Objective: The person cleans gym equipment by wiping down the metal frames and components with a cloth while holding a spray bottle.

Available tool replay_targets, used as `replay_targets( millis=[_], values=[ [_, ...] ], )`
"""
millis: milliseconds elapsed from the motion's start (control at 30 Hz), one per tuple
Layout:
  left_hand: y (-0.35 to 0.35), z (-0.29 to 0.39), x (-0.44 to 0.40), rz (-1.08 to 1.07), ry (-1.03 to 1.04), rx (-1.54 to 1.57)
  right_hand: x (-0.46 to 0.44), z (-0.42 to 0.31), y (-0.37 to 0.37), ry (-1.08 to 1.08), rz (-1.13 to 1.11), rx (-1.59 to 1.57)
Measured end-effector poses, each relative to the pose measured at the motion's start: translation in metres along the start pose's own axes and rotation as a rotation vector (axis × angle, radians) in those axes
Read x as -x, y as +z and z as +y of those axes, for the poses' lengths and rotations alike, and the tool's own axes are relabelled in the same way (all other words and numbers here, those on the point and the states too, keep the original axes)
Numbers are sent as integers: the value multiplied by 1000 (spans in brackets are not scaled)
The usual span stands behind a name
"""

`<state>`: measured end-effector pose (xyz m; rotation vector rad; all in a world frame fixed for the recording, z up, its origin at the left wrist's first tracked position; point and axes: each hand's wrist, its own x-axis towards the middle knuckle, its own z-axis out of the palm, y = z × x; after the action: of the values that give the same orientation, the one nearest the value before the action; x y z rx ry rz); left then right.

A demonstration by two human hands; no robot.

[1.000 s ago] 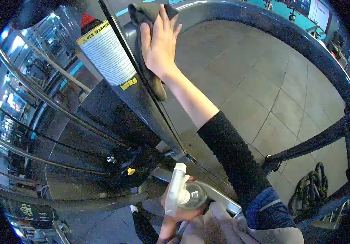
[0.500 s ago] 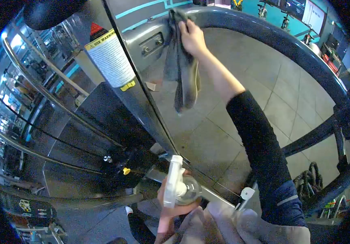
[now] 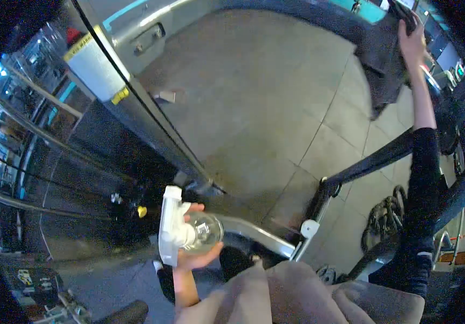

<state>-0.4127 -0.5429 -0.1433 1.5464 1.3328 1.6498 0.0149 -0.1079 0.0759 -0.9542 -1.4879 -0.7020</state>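
Cloth (image 3: pixel 381 70): swung rightward, top gripped in my right hand (image 3: pixel 413 46); looks soft, light.
Spray bottle (image 3: pixel 206 233): my left hand (image 3: pixel 196 261) wraps its body; probably slippery, best held near the neck.

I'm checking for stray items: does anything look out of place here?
Possibly a small pale object on the floor beside the warning-labelled post: it looks stray, though I can't tell what it is.

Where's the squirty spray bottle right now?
In the head view, the spray bottle is low, left of centre, held in the left hand, to the right of the yellow knob.
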Motion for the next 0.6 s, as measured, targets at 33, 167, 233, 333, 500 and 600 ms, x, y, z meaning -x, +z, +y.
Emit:
replay_targets(
  millis=[33,167,233,333,500,600],
  values=[
    [-4,20,-9,-140,-40,-232,11,34,-7,60,-225,257],
    [-3,14,4,-166,-149,-209,50,136,-7,-282,-574,684],
    [4,8,1,-235,-64,-271,41,219,18,-325,-674,603],
    [26,-23,8,-301,-59,-22,24,169,5,-130,-767,278],
    [72,-67,16,-352,-108,225,4,95,-31,50,-1011,141],
    [102,-78,3,-425,-85,308,6,85,-35,72,-992,72]
  ],
)
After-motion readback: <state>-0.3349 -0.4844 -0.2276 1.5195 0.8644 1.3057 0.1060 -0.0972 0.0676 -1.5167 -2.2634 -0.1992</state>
